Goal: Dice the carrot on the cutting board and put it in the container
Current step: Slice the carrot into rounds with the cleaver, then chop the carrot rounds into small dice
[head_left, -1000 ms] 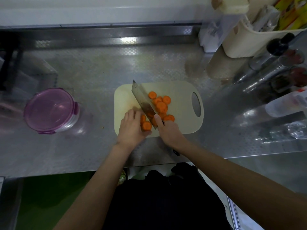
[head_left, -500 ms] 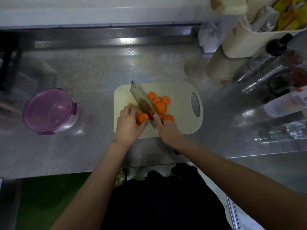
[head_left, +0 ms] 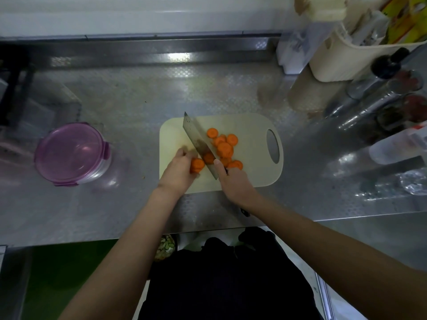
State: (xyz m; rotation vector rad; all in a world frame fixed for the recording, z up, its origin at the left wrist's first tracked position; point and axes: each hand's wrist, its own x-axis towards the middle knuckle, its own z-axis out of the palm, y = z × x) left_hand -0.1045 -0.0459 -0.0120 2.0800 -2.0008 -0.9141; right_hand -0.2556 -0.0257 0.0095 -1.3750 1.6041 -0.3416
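Another round (head_left: 224, 147) off since a sec ago: your L hand (head_left: 178, 174) pinches a shorter carrot stub (head_left: 197, 165) on the board (head_left: 249, 125), R hand (head_left: 235, 183) clamped on the knife (head_left: 198, 142), so only rounds so far, no dice yet, w/ the container (head_left: 71, 153) lidded, well left.

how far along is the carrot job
Done: round carrot slices piled on the cutting board beside the cleaver. In hand: the left hand holds the carrot stub, the right hand grips the cleaver. Left: no dice yet, and the container sits lidded, apart from the board.
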